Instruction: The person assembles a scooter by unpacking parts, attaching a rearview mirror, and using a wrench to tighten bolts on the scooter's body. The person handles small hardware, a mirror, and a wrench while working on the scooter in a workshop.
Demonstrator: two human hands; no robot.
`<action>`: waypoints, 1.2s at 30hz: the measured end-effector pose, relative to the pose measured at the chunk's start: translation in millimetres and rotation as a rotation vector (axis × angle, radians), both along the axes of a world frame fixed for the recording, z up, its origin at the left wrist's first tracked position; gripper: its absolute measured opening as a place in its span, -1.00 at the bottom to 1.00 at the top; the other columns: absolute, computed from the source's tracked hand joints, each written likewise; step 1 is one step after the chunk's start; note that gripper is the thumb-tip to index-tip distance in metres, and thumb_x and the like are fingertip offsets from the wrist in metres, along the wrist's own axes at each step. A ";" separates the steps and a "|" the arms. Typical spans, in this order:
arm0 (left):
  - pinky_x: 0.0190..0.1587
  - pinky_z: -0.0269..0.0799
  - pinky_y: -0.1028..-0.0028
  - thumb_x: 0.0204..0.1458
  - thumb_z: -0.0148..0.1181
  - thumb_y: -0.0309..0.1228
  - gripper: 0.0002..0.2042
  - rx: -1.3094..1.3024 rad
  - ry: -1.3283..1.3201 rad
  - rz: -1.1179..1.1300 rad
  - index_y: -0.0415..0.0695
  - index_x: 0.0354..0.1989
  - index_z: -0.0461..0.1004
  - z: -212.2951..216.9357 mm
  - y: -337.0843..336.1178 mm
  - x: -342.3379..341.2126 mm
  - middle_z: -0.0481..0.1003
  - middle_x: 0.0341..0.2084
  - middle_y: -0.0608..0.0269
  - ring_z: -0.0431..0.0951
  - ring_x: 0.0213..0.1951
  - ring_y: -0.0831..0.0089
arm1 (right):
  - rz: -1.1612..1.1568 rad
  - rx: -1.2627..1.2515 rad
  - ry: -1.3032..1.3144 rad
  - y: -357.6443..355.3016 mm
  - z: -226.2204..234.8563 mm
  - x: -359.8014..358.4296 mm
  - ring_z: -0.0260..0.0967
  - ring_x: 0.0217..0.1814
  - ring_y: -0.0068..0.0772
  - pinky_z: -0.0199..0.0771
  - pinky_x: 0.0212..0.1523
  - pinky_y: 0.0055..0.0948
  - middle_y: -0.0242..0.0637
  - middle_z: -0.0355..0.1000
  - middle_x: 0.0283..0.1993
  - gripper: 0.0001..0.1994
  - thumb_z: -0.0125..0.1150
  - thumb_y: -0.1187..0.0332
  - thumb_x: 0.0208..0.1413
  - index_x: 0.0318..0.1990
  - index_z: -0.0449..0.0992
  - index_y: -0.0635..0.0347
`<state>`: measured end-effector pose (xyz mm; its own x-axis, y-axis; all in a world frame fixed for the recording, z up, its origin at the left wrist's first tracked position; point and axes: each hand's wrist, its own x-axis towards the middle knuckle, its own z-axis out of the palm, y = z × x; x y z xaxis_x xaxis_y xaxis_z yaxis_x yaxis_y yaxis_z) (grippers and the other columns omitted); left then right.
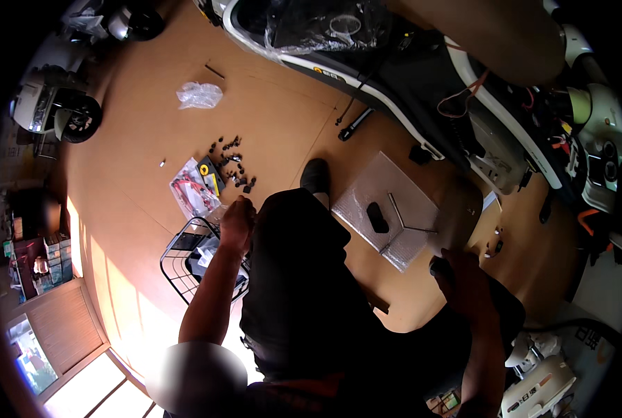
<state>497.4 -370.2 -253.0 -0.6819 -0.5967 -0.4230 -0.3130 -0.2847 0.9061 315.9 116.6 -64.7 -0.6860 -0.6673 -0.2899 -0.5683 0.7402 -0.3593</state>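
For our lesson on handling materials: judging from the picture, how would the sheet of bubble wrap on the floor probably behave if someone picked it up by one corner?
The bubble wrap sheet would probably sag and fold, since it looks thin and soft. It likely weighs little for its area. The black part and the metal wrench lying on it would probably slide off as it tilts.

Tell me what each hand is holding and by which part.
The right hand is closed around a small dark object; which part it grips cannot be told. The left hand is curled above the wire basket; any hold is unclear.
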 end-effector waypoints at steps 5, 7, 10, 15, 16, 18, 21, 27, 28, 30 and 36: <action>-0.46 0.26 0.47 0.46 -0.11 -0.16 -0.70 0.028 0.403 0.210 -0.07 -0.28 0.37 204.2 13.4 -35.3 0.26 -0.55 0.36 0.30 -0.54 0.56 | -0.079 -0.104 -0.131 7.1 -5.7 15.9 0.53 0.03 -0.02 0.53 0.05 -0.11 -0.04 0.56 -0.02 -0.55 0.33 0.25 0.19 0.20 0.50 0.19; -0.41 0.31 0.49 0.46 -0.11 -0.13 -0.67 -0.061 0.420 0.038 -0.09 -0.27 0.38 258.9 68.7 -73.6 0.31 -0.54 0.34 0.35 -0.52 0.53 | -0.106 -0.229 -0.061 13.1 -25.1 15.6 0.56 -0.04 -0.01 0.56 0.00 -0.11 -0.05 0.59 -0.08 -0.59 0.32 0.25 0.19 0.16 0.53 0.19; -0.37 0.40 0.50 0.46 -0.09 -0.13 -0.65 -0.237 0.322 -0.454 -0.15 -0.25 0.41 295.8 141.0 -102.3 0.42 -0.49 0.28 0.46 -0.48 0.51 | -0.101 -0.267 -0.118 -6.1 -28.5 11.4 0.57 -0.08 -0.01 0.58 -0.03 -0.14 -0.06 0.60 -0.12 -0.62 0.31 0.26 0.19 0.13 0.55 0.18; -0.10 0.50 0.00 0.31 0.00 -0.29 -0.78 -0.839 0.236 -0.848 -0.17 -0.19 0.52 170.9 239.9 -155.6 0.58 -0.32 -0.10 0.59 -0.18 -0.15 | -0.203 -0.446 -0.022 -25.2 -28.1 10.9 0.59 -0.20 0.00 0.59 -0.10 -0.13 -0.10 0.61 -0.28 -0.68 0.28 0.26 0.22 0.07 0.58 0.16; -0.08 0.49 0.00 0.28 0.01 -0.32 -0.78 -0.908 0.105 -0.912 -0.18 -0.18 0.53 140.1 250.2 -157.4 0.59 -0.33 -0.08 0.60 -0.16 -0.13 | -0.217 -0.470 -0.042 -28.5 -26.2 9.7 0.60 -0.21 -0.01 0.59 -0.11 -0.14 -0.10 0.61 -0.28 -0.68 0.29 0.25 0.22 0.07 0.58 0.16; -0.06 0.50 0.03 0.23 0.02 -0.37 -0.78 -0.953 0.094 -1.137 -0.18 -0.14 0.57 110.9 265.2 -158.8 0.60 -0.27 -0.10 0.60 -0.13 -0.14 | -0.253 -0.494 -0.102 -26.7 -27.5 10.2 0.61 -0.21 -0.03 0.58 -0.13 -0.15 -0.10 0.61 -0.29 -0.69 0.30 0.24 0.22 0.05 0.57 0.16; -0.15 0.52 0.17 0.38 -0.08 -0.17 -0.62 -0.704 0.134 -1.165 -0.25 -0.11 0.55 102.9 267.6 -161.1 0.60 -0.26 -0.01 0.60 -0.31 0.07 | -0.302 -0.581 -0.097 -27.0 -37.3 13.9 0.61 -0.25 -0.15 0.57 -0.19 -0.22 -0.13 0.60 -0.30 -0.75 0.33 0.31 0.21 -0.02 0.55 0.19; -0.37 0.47 0.37 0.42 -0.09 -0.01 -0.50 -0.045 -0.022 -1.024 -0.28 -0.13 0.54 120.6 276.6 -171.8 0.53 -0.39 0.19 0.51 -0.48 0.45 | -0.309 -0.725 -0.031 -15.7 -62.7 -2.2 0.61 -0.22 -0.23 0.57 -0.18 -0.28 -0.17 0.58 -0.30 -0.80 0.36 0.41 0.19 -0.08 0.52 0.20; -0.38 0.47 0.37 0.42 -0.09 -0.01 -0.50 -0.059 -0.041 -1.040 -0.28 -0.13 0.54 117.6 274.9 -171.4 0.52 -0.41 0.19 0.51 -0.48 0.44 | -0.303 -0.735 -0.015 -16.9 -61.4 -0.2 0.62 -0.21 -0.24 0.57 -0.17 -0.28 -0.18 0.58 -0.30 -0.81 0.36 0.42 0.19 -0.09 0.51 0.21; -0.38 0.46 0.37 0.42 -0.08 -0.01 -0.50 -0.085 -0.070 -1.079 -0.27 -0.14 0.55 115.9 276.7 -172.7 0.50 -0.45 0.20 0.50 -0.49 0.44 | -0.306 -0.735 -0.027 -14.0 -63.4 0.7 0.62 -0.21 -0.24 0.57 -0.17 -0.28 -0.16 0.58 -0.30 -0.80 0.36 0.42 0.18 -0.09 0.51 0.22; -0.36 0.49 0.38 0.42 -0.08 -0.02 -0.52 -0.044 -0.103 -1.097 -0.25 -0.13 0.54 111.1 279.4 -176.3 0.47 -0.50 0.23 0.50 -0.48 0.42 | -0.302 -0.693 -0.024 -9.4 -70.0 -1.5 0.64 -0.22 -0.18 0.59 -0.18 -0.25 -0.10 0.60 -0.27 -0.80 0.36 0.43 0.17 -0.10 0.51 0.23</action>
